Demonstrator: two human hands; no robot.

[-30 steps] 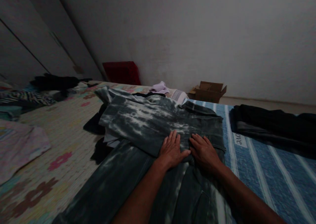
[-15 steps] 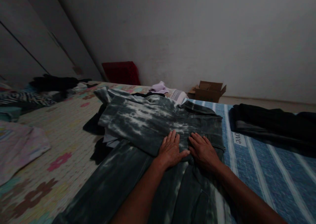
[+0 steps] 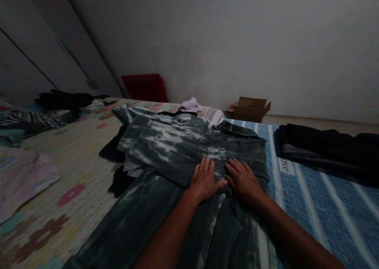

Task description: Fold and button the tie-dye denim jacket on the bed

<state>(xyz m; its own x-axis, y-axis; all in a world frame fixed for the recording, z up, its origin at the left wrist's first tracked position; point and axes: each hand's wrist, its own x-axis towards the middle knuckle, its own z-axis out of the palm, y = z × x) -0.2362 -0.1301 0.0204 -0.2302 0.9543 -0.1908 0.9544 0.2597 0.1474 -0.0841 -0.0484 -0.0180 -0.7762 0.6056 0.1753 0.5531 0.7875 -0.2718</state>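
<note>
A dark grey-green denim jacket [image 3: 166, 142] with white tie-dye streaks lies spread in front of me. One of its sleeves is folded across the body, and the lower part reaches toward me. My left hand [image 3: 205, 180] rests flat on the folded part, fingers extended. Close beside it, my right hand [image 3: 244, 180] also lies flat on the cloth, near the collar side at the right. Neither hand grips anything. Parts of the jacket are hidden under my forearms. Dark and grey clothes [image 3: 118, 182] stick out from beneath its left side.
A blue striped cloth [image 3: 299, 198] covers the right side, with folded black trousers [image 3: 325, 150] on it. On the floral bedspread [image 3: 89, 162] lie a pink garment [image 3: 26, 178] and dark clothes [image 3: 65, 100]. A cardboard box [image 3: 248, 109] and a red object [image 3: 145, 87] stand by the wall.
</note>
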